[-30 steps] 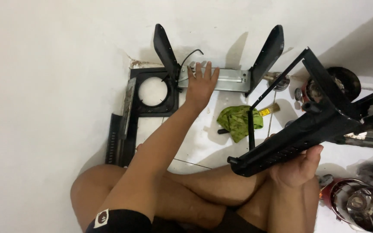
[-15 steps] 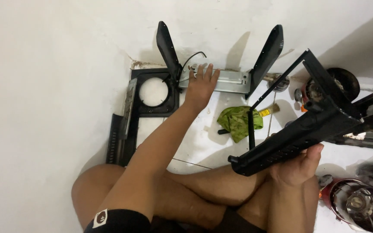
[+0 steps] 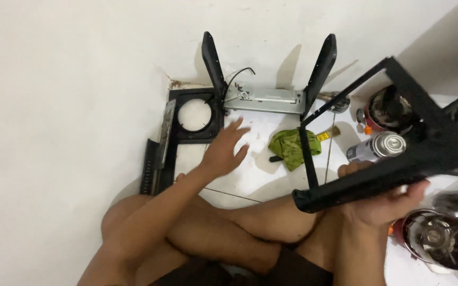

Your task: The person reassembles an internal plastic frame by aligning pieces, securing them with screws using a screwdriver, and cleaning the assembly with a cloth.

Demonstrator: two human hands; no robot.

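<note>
Right hand point(image 3: 382, 204) at 4 o'clock, fingers curled tight around black metal frame point(image 3: 393, 153), held up off the floor. Left hand point(image 3: 223, 148) near the middle, fingers spread wide, holding nothing, hovering over white floor point(image 3: 250, 175). Green cloth point(image 3: 288, 147) just to the right of it. Grey metal bar point(image 3: 263, 99) at 12 o'clock. Spray can point(image 3: 376, 146) at 3 o'clock.

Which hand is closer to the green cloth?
Left. The left hand hovers open just beside the green cloth, while the right hand grips the black frame below it.
</note>
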